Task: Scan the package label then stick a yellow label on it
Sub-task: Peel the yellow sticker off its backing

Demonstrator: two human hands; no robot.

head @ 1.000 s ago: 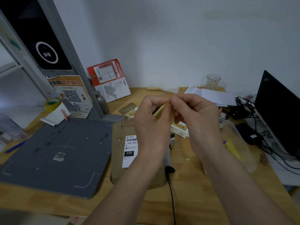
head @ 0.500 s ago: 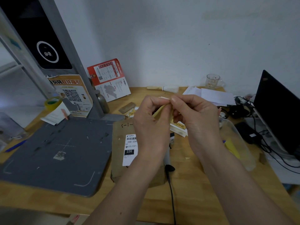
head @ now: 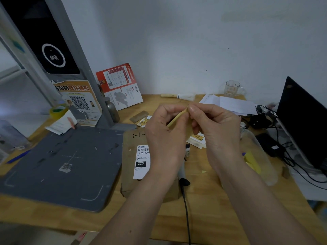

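A flat brown package (head: 130, 167) lies on the wooden desk, with a white shipping label (head: 142, 160) reading 220 on top. Above it, both my hands hold a yellow label (head: 177, 118) seen nearly edge-on. My left hand (head: 164, 137) grips its lower part with curled fingers. My right hand (head: 215, 128) pinches its top corner between thumb and forefinger. A handheld scanner (head: 183, 172) with a black cable lies on the desk by the package's right edge, mostly hidden by my left wrist.
A grey mat (head: 58, 163) covers the desk's left. A stack of yellow labels (head: 199, 138) lies behind my hands. A clear plastic tub (head: 260, 156) sits at right, beside cables and a black monitor (head: 304, 121). Leaflets, tape roll (head: 57, 111), glass cup (head: 231, 88) and papers line the back.
My hands stay raised over the package. The right fingertips have shifted slightly at the label's top corner; the white edge seen half a second ago no longer shows.
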